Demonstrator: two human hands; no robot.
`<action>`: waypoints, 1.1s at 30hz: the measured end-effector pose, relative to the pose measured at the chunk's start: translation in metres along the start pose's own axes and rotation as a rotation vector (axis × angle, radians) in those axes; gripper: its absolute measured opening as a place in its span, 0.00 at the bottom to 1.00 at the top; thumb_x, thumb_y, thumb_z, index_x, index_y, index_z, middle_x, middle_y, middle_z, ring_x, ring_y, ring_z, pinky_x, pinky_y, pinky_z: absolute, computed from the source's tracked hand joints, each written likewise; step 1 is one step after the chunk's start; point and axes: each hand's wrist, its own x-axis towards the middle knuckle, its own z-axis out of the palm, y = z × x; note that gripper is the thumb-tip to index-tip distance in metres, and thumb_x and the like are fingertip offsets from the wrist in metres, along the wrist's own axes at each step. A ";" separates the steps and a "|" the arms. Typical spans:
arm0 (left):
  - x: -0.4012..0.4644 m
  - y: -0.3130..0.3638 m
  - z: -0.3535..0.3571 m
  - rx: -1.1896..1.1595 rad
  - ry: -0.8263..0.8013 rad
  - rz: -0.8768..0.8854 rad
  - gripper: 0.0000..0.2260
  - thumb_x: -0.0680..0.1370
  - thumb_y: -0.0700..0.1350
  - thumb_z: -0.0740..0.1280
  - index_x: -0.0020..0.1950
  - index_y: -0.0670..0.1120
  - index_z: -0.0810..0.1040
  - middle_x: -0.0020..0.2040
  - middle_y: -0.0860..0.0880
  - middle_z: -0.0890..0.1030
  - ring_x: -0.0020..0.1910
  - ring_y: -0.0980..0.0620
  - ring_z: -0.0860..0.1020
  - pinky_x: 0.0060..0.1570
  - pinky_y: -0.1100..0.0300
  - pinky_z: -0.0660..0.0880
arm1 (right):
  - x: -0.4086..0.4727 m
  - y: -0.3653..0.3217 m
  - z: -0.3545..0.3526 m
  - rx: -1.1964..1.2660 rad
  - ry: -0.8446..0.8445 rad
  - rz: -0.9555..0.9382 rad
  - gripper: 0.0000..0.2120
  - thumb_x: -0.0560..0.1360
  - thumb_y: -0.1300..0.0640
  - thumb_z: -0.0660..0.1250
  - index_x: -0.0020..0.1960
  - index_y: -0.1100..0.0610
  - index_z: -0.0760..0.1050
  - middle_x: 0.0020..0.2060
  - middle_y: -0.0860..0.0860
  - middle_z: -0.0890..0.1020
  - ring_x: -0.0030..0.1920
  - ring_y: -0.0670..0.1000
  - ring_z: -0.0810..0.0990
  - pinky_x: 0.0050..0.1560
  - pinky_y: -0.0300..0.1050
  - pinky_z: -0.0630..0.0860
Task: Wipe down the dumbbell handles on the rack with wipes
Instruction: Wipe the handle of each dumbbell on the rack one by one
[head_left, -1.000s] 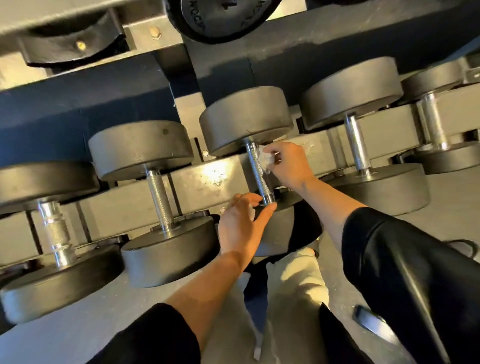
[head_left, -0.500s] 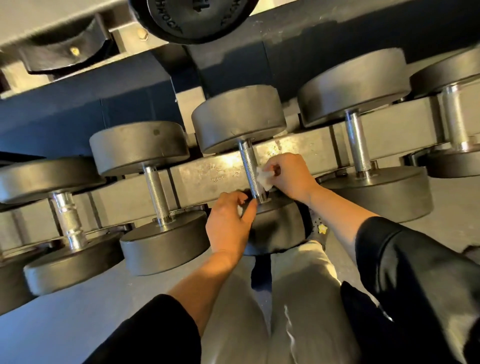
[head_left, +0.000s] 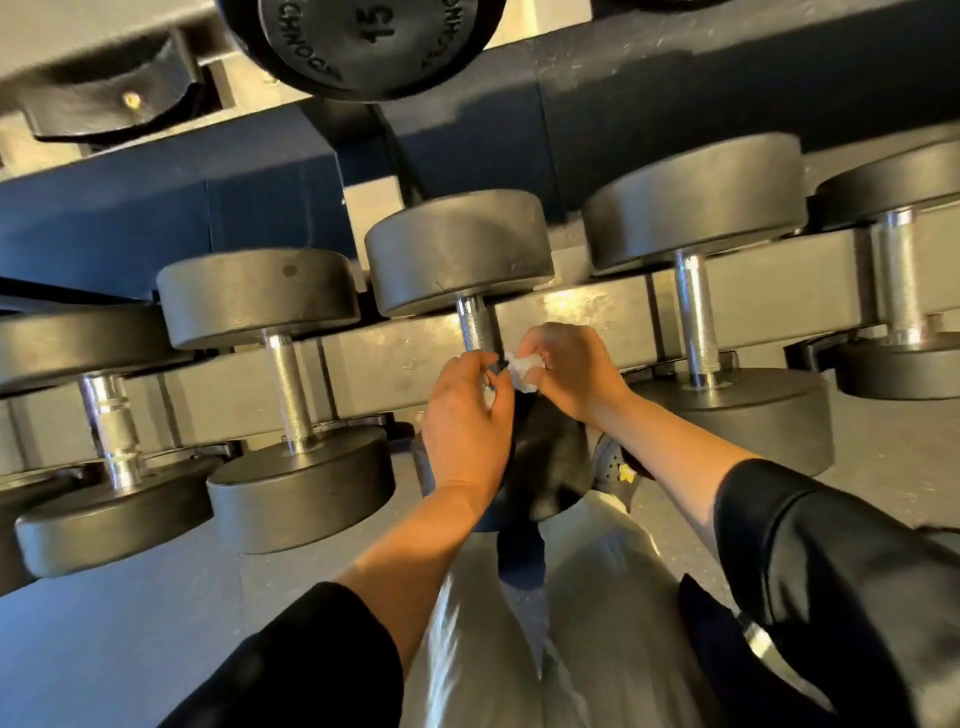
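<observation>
A row of black dumbbells with steel handles lies on the low grey rack rail (head_left: 415, 358). My right hand (head_left: 576, 371) pinches a small crumpled white wipe (head_left: 522, 370) against the lower end of the middle dumbbell's knurled handle (head_left: 477, 327). My left hand (head_left: 467, 426) is beside it, fingers curled at the handle's base over the near black weight head (head_left: 545, 467), which my hands partly hide. Whether the left fingers grip the handle I cannot tell.
Neighbouring dumbbell handles stand to the left (head_left: 288, 384) and right (head_left: 696, 322). An upper shelf holds a black 15 plate-end dumbbell (head_left: 374, 41). Grey floor (head_left: 130, 634) lies below, with my light trousers (head_left: 597, 623) and a shoe (head_left: 618, 467) near the rack.
My right hand slid the wipe down the middle handle toward its lower end. My left hand rose from the weight head to the handle's base. The view shifted closer.
</observation>
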 end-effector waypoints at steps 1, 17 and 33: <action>0.002 0.008 0.007 -0.019 -0.019 0.005 0.06 0.77 0.42 0.66 0.54 0.44 0.78 0.48 0.48 0.80 0.45 0.52 0.77 0.44 0.61 0.72 | 0.000 0.006 -0.009 -0.026 0.061 -0.025 0.06 0.70 0.68 0.66 0.43 0.61 0.80 0.39 0.53 0.80 0.40 0.49 0.77 0.42 0.36 0.71; -0.029 0.076 0.121 -0.065 -0.215 -0.023 0.10 0.77 0.50 0.66 0.55 0.48 0.78 0.51 0.52 0.77 0.48 0.52 0.76 0.43 0.64 0.67 | 0.000 0.085 -0.124 -0.721 0.102 -0.363 0.16 0.58 0.75 0.72 0.45 0.64 0.81 0.43 0.56 0.83 0.48 0.57 0.77 0.37 0.45 0.79; -0.037 0.084 0.131 -0.044 -0.217 -0.146 0.07 0.79 0.47 0.62 0.50 0.48 0.78 0.49 0.51 0.78 0.46 0.54 0.72 0.42 0.60 0.66 | -0.027 0.107 -0.138 -0.632 -0.348 -0.119 0.12 0.71 0.68 0.66 0.52 0.59 0.81 0.53 0.56 0.72 0.51 0.57 0.76 0.55 0.47 0.75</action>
